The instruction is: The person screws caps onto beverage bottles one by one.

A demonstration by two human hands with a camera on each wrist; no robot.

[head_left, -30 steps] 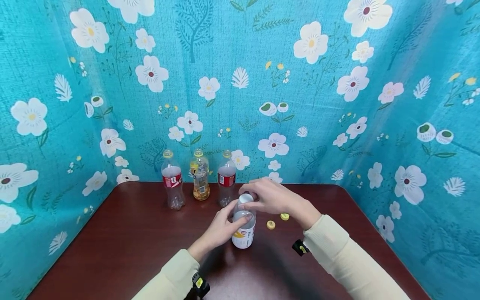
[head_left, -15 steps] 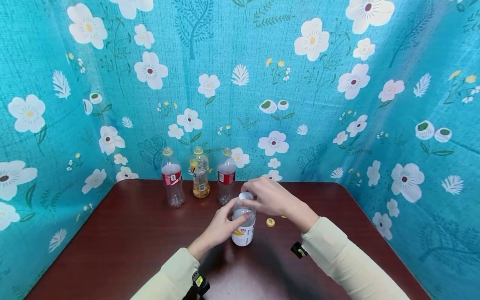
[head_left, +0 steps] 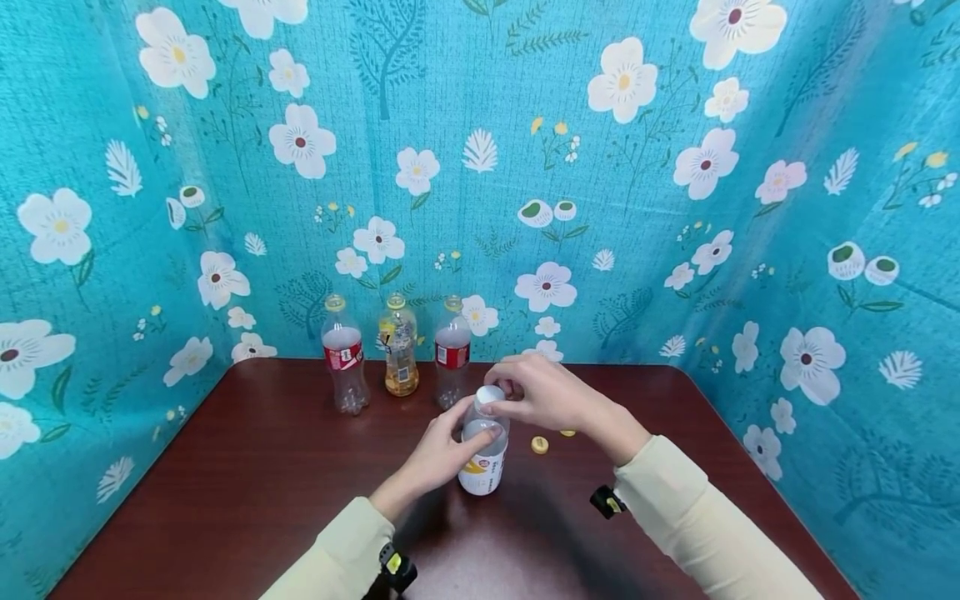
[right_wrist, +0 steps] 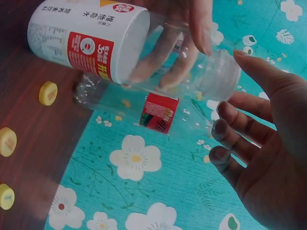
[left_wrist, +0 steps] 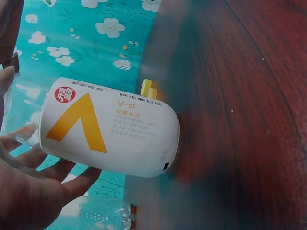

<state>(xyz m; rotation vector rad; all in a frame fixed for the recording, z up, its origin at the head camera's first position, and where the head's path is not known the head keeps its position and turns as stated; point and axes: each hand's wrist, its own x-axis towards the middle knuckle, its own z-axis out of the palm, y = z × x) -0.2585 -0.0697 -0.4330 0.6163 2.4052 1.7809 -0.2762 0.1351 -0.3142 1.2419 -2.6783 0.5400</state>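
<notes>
A clear plastic bottle (head_left: 482, 473) with a white label and a white cap (head_left: 489, 395) stands slightly tilted on the table in the head view. My left hand (head_left: 442, 450) grips it around the upper body, thumb across the front. At the top, my right hand (head_left: 543, 398) pinches the cap between thumb and fingers. The right wrist view shows the thumb touching the ridged white cap (right_wrist: 225, 76), with the other fingers curled beside it. In the left wrist view, the label (left_wrist: 110, 129) bears a large orange mark, while the cap is out of sight.
Behind stand a red-labelled bottle (head_left: 343, 358), a bottle of amber liquid (head_left: 402, 358) and another red-labelled bottle (head_left: 453, 357), all with yellow rings at their necks. Yellow caps (head_left: 539, 445) lie right of the held bottle. A flowered blue curtain (head_left: 480, 250) encloses the dark table (head_left: 285, 467).
The bottle's base has shifted slightly left and it leans a little more. My right wrist has turned and moved slightly right, with the fingers still at the cap. The left grip stays.
</notes>
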